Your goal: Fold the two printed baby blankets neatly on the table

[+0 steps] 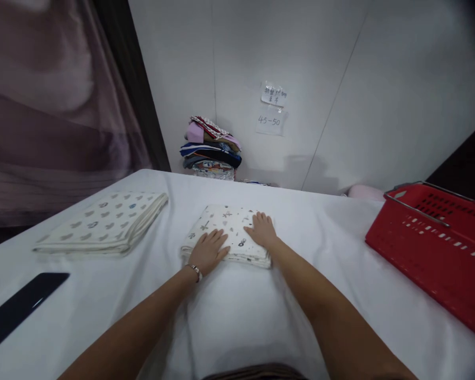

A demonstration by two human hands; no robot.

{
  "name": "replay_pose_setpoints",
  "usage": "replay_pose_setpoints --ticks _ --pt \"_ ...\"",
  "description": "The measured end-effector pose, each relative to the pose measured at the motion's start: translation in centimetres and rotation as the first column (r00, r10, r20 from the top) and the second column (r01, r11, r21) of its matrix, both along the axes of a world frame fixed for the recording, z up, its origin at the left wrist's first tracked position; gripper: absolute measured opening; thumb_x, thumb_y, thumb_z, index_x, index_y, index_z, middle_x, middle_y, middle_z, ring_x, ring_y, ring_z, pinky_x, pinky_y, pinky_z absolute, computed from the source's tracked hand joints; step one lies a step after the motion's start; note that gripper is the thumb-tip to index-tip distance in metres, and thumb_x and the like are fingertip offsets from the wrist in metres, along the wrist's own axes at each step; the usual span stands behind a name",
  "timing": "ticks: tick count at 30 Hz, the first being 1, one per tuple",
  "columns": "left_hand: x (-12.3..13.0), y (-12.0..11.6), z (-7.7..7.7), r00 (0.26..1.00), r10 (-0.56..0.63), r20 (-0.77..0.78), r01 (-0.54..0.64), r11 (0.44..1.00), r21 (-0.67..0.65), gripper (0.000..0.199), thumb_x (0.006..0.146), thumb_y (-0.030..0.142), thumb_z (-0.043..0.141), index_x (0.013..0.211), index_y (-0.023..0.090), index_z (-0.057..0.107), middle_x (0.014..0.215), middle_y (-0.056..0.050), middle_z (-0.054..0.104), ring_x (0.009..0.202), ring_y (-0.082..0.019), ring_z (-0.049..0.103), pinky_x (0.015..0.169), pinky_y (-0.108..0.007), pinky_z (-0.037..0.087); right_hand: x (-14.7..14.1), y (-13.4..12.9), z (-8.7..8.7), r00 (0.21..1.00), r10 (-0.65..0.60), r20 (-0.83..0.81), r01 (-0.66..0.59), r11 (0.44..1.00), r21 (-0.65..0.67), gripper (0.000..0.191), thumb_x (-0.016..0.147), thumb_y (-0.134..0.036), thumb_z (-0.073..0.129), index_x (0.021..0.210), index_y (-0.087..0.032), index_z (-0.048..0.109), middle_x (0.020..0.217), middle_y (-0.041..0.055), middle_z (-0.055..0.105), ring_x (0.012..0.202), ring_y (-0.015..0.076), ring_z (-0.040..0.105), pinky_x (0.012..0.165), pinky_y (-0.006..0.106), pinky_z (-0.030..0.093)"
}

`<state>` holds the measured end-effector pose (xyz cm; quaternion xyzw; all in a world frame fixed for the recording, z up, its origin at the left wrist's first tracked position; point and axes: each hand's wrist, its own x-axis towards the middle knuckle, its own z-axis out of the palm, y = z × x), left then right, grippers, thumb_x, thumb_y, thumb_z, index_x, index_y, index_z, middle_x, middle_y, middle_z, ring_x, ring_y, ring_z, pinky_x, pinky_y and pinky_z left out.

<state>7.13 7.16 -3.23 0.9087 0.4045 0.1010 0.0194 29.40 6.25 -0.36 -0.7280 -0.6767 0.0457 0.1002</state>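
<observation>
A folded white cloth [225, 228] with small printed figures lies flat in the middle of the white-covered table [237, 316]. My left hand [209, 252] rests on its near left part, fingers stretched out, a bracelet on the wrist. On the right part of the same cloth lies my right hand [262, 230], palm down with the fingers apart. Neither hand grips anything. Layered folds show along the cloth's near edge. To the left is another folded white cloth [106, 219], printed with heart-like shapes, which neither hand touches.
A red plastic basket [427, 264] with metal handles stands at the table's right side. At the left edge lies a dark flat object [24, 303]. Stacked folded textiles [211, 150] rise behind the table against the wall. Paper labels [269, 121] hang there; a pinkish curtain [43, 105] is at left.
</observation>
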Motion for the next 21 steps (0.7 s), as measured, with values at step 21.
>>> replay_pose_setpoints --ticks 21 --pt "1.2 10.3 0.8 0.952 0.277 -0.132 -0.303 0.912 -0.275 0.075 0.083 0.067 0.02 0.145 0.025 0.021 0.154 -0.002 0.006 0.141 -0.027 0.004 0.109 -0.053 0.019 1.2 0.3 -3.3 0.998 0.004 0.066 -0.006 1.0 0.018 0.07 0.091 -0.056 0.025 0.14 -0.007 0.034 0.149 0.0177 0.023 0.138 0.0315 0.016 0.109 0.046 0.01"
